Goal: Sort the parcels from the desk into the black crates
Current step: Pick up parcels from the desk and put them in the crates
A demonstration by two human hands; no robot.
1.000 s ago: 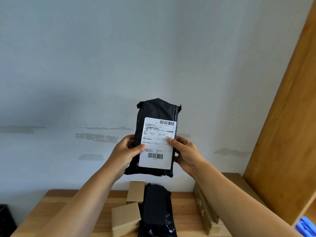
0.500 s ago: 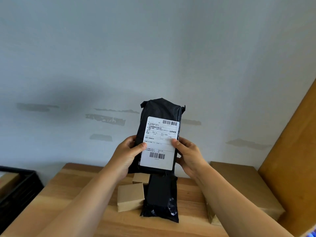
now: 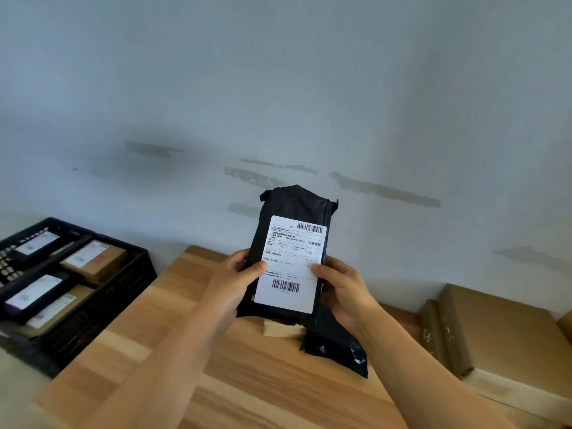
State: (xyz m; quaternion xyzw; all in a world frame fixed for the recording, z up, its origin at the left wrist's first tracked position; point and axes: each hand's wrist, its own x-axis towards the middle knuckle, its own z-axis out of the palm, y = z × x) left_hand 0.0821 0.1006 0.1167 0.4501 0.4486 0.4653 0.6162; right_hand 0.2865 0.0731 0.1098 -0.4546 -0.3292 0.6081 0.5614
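Head view has swung left, crates (image 3: 102, 292) now showing beside table (image 3: 192, 308); both hands (image 3: 238, 283) (image 3: 343, 289) grip labelled parcel (image 3: 291, 258), label legible, ready for sorting.

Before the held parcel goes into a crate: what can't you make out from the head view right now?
- White label on the held black parcel: small print too small to read.
- Small box and black bag on the desk: mostly hidden behind parcel and right hand.
- Black crates: cut off by the left edge.

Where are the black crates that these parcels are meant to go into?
The black crates sit at the left edge of the head view, beside the wooden desk's left end, against the wall, already holding labelled parcels.
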